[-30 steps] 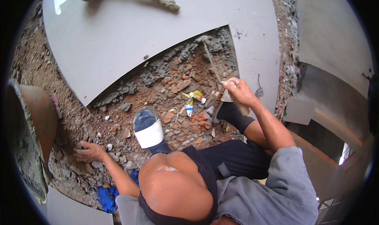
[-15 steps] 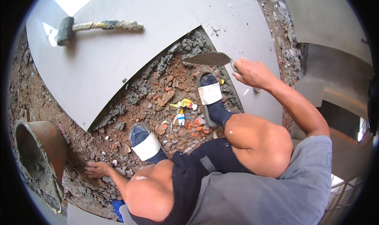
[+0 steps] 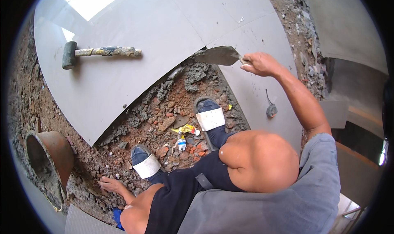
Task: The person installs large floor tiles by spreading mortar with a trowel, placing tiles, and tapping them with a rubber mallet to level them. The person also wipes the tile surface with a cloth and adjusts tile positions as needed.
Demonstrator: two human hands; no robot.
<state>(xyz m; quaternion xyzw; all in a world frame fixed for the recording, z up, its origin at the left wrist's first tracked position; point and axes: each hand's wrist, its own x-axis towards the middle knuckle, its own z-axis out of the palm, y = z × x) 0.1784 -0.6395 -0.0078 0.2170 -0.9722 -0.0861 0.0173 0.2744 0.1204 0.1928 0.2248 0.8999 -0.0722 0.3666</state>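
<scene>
trowel [image 3: 221,55] | dull grey blade | held by handle, tip leftward | at corner of tile [image 3: 135,82], contact unclear

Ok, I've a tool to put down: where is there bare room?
The tile under the mallet looks bare between mallet and dirt, and from mallet across to trowel. The dirt is crowded with rubble, litter and sandals.

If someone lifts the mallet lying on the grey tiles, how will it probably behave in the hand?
The mallet is probably head-heavy, since its dark head is much thicker than the handle. It should be stiff, as the handle looks straight and solid. That handle may feel rough rather than slippery, because its surface looks uneven and patchy.
</scene>
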